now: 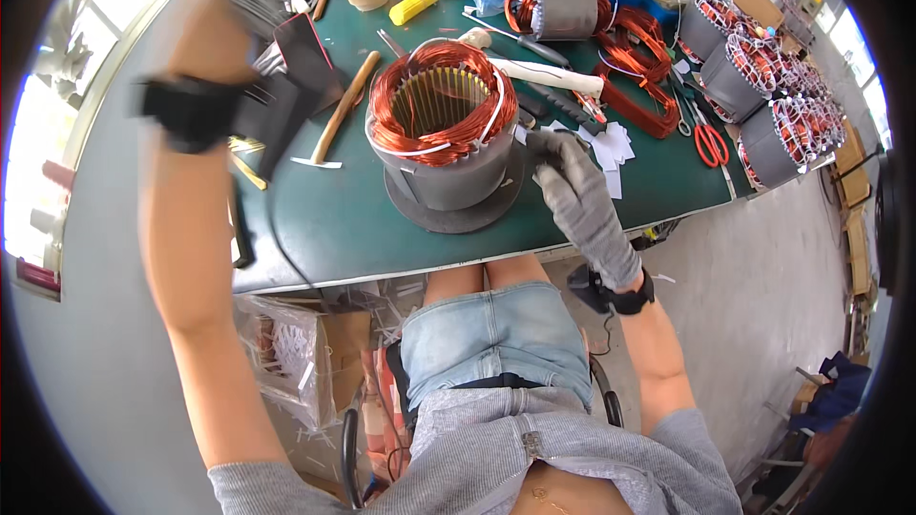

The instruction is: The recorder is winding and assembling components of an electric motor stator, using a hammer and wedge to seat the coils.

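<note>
A motor stator (pixel 453 186) stands upright on a round dark base (pixel 420 215) at the near edge of the green table. Thick copper windings (pixel 396 114) ring its top, with white sleeves or ties on them and yellowish slot liners inside the bore. Just right of the stator is my right hand (pixel 582 195) in a grey glove, its fingers bent toward the stator's side and apart from the thumb, with nothing visible in them. My left hand (pixel 224 5) is raised high at the upper left, smeared by motion, so its fingers cannot be made out.
Left of the stator lies a wooden-handled hammer (pixel 343 110). Right of it are white paper pieces (pixel 611 145), red-handled scissors (pixel 711 145) and loose copper coils (pixel 644 48). Behind stands another stator (pixel 563 2); several wound stators (pixel 773 138) line the right end.
</note>
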A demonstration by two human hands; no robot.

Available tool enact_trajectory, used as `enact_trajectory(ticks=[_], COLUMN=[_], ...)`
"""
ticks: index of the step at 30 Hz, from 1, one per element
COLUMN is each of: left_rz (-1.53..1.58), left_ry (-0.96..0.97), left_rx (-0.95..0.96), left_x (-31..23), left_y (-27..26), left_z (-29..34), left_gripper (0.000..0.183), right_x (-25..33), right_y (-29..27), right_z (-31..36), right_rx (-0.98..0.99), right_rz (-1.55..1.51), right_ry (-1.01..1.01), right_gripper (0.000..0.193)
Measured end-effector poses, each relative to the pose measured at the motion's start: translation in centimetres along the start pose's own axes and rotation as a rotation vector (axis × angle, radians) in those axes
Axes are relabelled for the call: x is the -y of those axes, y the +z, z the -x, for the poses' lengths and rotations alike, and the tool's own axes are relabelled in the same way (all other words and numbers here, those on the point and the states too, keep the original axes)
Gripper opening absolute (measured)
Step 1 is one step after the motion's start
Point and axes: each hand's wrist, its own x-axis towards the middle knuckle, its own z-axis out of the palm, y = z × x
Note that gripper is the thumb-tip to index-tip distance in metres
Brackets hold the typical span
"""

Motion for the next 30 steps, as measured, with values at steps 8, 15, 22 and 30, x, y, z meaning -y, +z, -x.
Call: enact_trajectory(ticks=[8,15,22,30], left_rz=[-0.588,0.575,0.235,0.254], left_ry=[-0.063,0.213,-0.111,-0.12], left_rx=[-0.552,-0.037,0.241,0.301], left_x=[-7.9,-20.1,-26.8,-27.9], left_y=[2.6,8.6,17.0,15.5], left_z=[18.5,17.0,13.6,15.2], left_gripper=[0.029,0.026,0.049,0.052], right_x=[-6.8,-7.3,-7.8,-7.5], right_y=[-0.5,-7.5,-4.3,-7.1], right_z=[-3.7,-0.5,3.5,4.9], right_rx=[0.208,-0.125,0.153,0.018], right_rz=[0.789,0.593,1.089,0.73], right_ry=[0.019,0.129,0.012,-0.112], right_gripper=[0.025,0.026,0.041,0.038])
